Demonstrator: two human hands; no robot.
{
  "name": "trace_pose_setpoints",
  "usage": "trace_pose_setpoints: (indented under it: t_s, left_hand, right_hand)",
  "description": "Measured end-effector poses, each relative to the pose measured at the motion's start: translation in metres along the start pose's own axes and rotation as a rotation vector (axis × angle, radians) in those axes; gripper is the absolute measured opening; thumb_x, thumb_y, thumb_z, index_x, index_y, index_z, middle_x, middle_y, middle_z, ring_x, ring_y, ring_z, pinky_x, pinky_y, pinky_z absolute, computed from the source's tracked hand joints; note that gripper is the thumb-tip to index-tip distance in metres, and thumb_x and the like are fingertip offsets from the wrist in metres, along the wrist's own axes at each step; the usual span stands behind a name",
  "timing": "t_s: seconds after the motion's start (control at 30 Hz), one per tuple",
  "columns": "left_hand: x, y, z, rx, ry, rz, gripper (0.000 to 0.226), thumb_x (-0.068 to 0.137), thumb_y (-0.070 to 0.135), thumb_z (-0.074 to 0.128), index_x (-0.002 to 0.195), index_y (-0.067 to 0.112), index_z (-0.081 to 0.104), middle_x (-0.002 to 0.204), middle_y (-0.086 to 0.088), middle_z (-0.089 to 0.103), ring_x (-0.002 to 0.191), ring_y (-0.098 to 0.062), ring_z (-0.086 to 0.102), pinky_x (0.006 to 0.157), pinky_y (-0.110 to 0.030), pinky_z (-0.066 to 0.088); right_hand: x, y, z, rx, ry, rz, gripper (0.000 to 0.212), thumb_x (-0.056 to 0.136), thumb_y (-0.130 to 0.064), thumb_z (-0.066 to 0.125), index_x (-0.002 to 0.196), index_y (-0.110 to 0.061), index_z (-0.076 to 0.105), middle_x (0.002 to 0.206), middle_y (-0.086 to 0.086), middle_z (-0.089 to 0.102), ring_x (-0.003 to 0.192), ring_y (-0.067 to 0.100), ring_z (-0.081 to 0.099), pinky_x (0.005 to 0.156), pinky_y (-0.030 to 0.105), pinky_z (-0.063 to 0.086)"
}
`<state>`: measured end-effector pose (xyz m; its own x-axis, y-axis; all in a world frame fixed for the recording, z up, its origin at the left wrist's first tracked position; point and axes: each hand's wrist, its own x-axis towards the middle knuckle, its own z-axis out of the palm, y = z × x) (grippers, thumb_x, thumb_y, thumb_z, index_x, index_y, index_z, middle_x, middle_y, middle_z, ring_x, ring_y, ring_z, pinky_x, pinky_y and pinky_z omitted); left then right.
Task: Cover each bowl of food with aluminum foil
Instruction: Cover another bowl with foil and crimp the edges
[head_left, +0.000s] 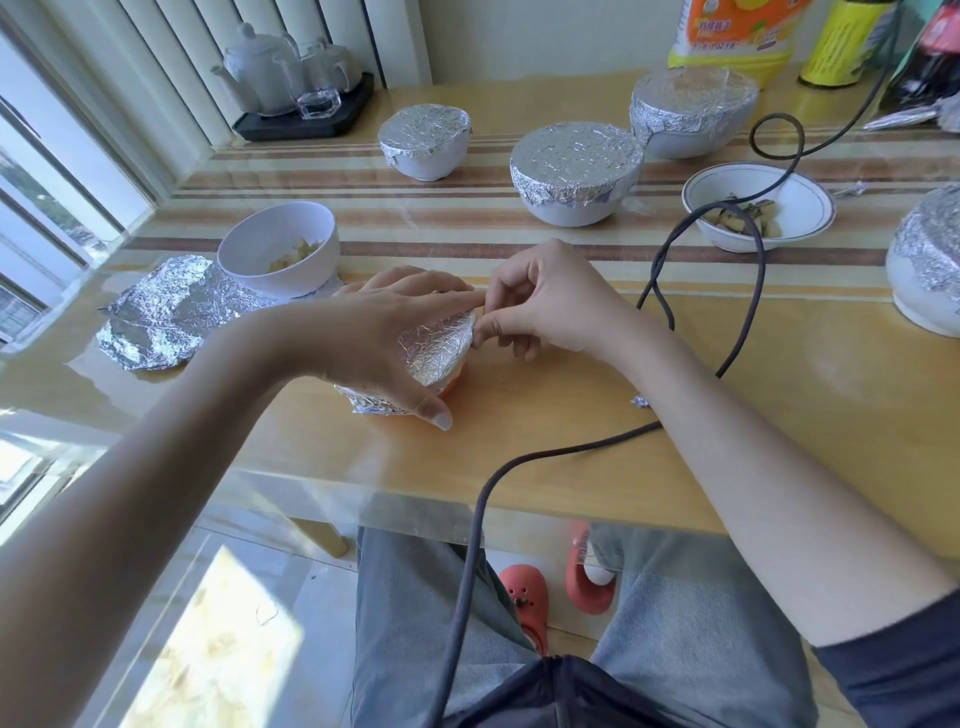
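Note:
A small orange bowl (451, 385) stands near the table's front edge under a sheet of foil (436, 348). My left hand (374, 338) lies over the foil, thumb curled down the near side. My right hand (540, 301) pinches the foil's right rim with curled fingers. To the left an uncovered white bowl of food (280, 249) sits on a loose crumpled foil sheet (166, 312). Another uncovered white bowl (800, 208) with dark food stands at the right. Foil-covered bowls stand behind: (426, 140), (576, 171), (691, 109), and one at the right edge (930, 260).
A dark cable (748, 291) loops across the table's right half and hangs off the front edge. A tea set on a black tray (306, 109) stands at the back left. Bottles (737, 36) line the back right. The glass-topped table (571, 457) ends just above my knees.

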<state>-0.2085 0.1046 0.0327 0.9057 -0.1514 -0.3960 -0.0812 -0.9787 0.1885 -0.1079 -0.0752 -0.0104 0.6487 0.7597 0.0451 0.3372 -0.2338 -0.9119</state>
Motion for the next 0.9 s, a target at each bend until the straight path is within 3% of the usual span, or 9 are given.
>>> trace_pose_setpoints:
  t_s: [0.13,0.2,0.33,0.43,0.57,0.67,0.77,0.83,0.9]
  left_hand:
    - [0.000,0.000,0.000,-0.008,0.005,0.001,0.102,0.038,0.090,0.052,0.121,0.077,-0.005,0.141,0.035,0.015,0.141,0.002,0.003,0.120,-0.048,0.014]
    - [0.001,0.000,0.001,-0.011,0.012,0.013,0.105,0.039,0.089,0.053,0.126,0.075,-0.005,0.138,0.037,0.015,0.141,0.002,0.003,0.120,-0.046,0.013]
    - [0.001,-0.003,0.002,-0.018,0.029,0.029,0.105,0.042,0.089,0.054,0.127,0.076,-0.005,0.137,0.038,0.015,0.143,0.000,0.005,0.120,-0.046,0.015]
    - [0.001,-0.001,0.003,-0.021,0.034,0.017,0.105,0.042,0.086,0.054,0.128,0.076,-0.005,0.139,0.037,0.017,0.143,-0.001,0.005,0.119,-0.048,0.016]
    - [0.001,0.000,0.003,-0.013,0.043,-0.005,0.105,0.043,0.085,0.053,0.131,0.074,-0.003,0.147,0.030,0.018,0.144,-0.004,0.006,0.118,-0.051,0.018]
    - [-0.001,0.002,0.004,-0.041,0.057,-0.029,0.106,0.042,0.086,0.052,0.134,0.072,0.002,0.137,0.035,0.020,0.142,-0.004,0.008,0.117,-0.048,0.020]
    - [-0.005,0.012,0.008,-0.097,0.094,-0.116,0.113,0.038,0.090,0.049,0.140,0.067,0.006,0.129,0.034,0.021,0.136,-0.004,0.012,0.115,-0.046,0.024]
    - [-0.008,0.017,0.009,-0.095,0.084,-0.145,0.121,0.032,0.094,0.049,0.136,0.070,-0.009,0.141,0.028,0.018,0.139,-0.007,0.008,0.115,-0.053,0.022]
    - [-0.012,0.016,0.006,-0.078,0.028,-0.125,0.127,0.029,0.095,0.054,0.128,0.074,-0.024,0.157,0.024,-0.003,0.147,-0.011,-0.010,0.116,-0.063,0.007]
  right_hand:
    - [-0.003,0.001,0.003,0.010,0.067,-0.002,0.019,0.070,-0.014,0.084,0.069,-0.001,0.070,0.056,0.008,0.064,0.048,0.018,0.061,0.047,0.027,0.052]
    - [-0.013,0.006,0.003,0.112,0.097,0.032,0.009,0.078,-0.009,0.078,0.083,-0.004,0.073,0.069,0.009,0.071,0.062,0.018,0.070,0.056,0.026,0.057]
    - [-0.033,0.011,0.022,0.314,0.091,0.119,0.036,0.094,0.007,0.050,0.127,-0.005,0.059,0.111,0.004,0.070,0.100,0.007,0.068,0.083,0.026,0.057]
    - [-0.044,0.004,0.044,0.448,0.012,0.093,0.054,0.092,0.017,0.033,0.134,-0.009,0.054,0.123,0.003,0.066,0.116,0.007,0.060,0.102,0.030,0.047]
    - [-0.047,0.001,0.051,0.530,-0.005,0.113,0.062,0.088,0.019,0.029,0.139,-0.010,0.049,0.129,0.002,0.062,0.122,0.006,0.055,0.107,0.029,0.042]
    - [-0.047,0.003,0.044,0.536,-0.029,0.166,0.057,0.093,0.015,0.033,0.143,-0.010,0.043,0.137,0.003,0.056,0.126,0.006,0.052,0.109,0.027,0.040]
    - [-0.051,0.004,0.035,0.355,0.083,0.160,0.052,0.091,-0.001,0.060,0.140,-0.011,0.046,0.137,0.001,0.055,0.123,0.002,0.053,0.107,0.023,0.040]
    - [-0.053,0.002,0.032,0.314,0.064,0.097,0.044,0.082,-0.007,0.074,0.122,-0.019,0.061,0.120,-0.006,0.066,0.111,-0.001,0.061,0.099,0.017,0.045]
    - [-0.053,-0.001,0.034,0.268,0.048,0.060,0.039,0.074,-0.012,0.082,0.106,-0.027,0.065,0.108,-0.009,0.070,0.103,-0.001,0.065,0.096,0.019,0.048]
